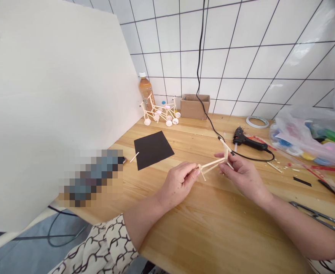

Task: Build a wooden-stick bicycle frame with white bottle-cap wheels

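Observation:
Between my two hands is a small bicycle frame made of thin wooden sticks (213, 163), held just above the table. Its handlebar stick has black tips and points up at the right end. My left hand (181, 179) pinches the left end of the frame between thumb and fingers. Around the handlebar end, my right hand (240, 173) grips with thumb and fingers, some fingers partly hidden behind the sticks. No wheels show on this frame. Finished-looking stick bicycles (160, 112) with pale round wheels stand together at the back of the table.
A black glue gun (249, 140) lies at the right with its cord. Near it are a tape roll (257, 121), a plastic bag (307, 129) and scissors (321, 217). A black sheet (153, 149), cardboard box (194, 107) and bottle (146, 87) are farther left.

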{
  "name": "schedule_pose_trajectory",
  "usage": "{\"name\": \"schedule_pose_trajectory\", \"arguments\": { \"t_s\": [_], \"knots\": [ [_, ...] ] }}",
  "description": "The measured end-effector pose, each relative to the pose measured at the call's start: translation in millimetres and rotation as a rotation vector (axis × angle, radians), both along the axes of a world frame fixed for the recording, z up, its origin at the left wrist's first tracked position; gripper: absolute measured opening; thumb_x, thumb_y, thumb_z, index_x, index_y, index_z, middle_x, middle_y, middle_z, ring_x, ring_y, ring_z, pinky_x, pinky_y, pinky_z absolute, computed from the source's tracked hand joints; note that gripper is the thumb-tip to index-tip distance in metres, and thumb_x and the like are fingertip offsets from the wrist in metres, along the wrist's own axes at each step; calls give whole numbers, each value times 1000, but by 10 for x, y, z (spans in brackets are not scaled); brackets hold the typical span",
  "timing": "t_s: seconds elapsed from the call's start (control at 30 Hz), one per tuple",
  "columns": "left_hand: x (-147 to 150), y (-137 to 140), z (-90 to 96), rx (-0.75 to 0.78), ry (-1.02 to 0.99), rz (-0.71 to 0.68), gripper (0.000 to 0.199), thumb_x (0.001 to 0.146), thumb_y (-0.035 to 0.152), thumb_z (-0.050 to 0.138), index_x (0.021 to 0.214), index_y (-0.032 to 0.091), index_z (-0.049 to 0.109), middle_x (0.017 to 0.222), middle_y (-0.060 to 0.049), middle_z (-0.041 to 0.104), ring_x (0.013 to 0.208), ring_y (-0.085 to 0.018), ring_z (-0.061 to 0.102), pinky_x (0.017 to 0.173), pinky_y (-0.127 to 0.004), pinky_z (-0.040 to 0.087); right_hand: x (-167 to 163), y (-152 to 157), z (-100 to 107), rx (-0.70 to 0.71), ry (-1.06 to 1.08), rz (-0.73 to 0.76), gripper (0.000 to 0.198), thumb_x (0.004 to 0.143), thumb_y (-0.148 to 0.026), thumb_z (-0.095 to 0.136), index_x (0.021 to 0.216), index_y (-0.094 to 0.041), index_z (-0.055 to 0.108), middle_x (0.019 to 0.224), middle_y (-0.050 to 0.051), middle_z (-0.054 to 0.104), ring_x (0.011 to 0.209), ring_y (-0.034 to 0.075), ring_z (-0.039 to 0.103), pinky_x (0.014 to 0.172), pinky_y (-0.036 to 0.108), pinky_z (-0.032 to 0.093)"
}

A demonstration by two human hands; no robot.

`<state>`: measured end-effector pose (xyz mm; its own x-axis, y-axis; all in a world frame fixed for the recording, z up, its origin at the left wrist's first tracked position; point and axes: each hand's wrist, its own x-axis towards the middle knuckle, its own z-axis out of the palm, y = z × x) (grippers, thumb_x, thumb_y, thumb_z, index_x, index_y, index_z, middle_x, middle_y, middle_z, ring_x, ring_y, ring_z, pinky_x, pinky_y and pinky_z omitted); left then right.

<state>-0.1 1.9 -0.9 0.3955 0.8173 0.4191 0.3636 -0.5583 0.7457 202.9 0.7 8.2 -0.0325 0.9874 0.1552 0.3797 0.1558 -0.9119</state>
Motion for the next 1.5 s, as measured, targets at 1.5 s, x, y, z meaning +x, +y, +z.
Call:
{"name": "schedule_pose_trajectory", "arguments": {
  "t_s": [1.5],
  "knots": [
    [1, -18, -4, -54, -19, 9, 21, 92, 27, 46, 78, 14, 55, 69, 0, 49, 65, -10, 46, 61, -22, 37, -7, 5, -9, -21, 24, -3, 39, 74, -40, 57, 104, -16, 61, 68, 1, 57, 60, 15, 56, 59, 30, 47]
  ]
}}
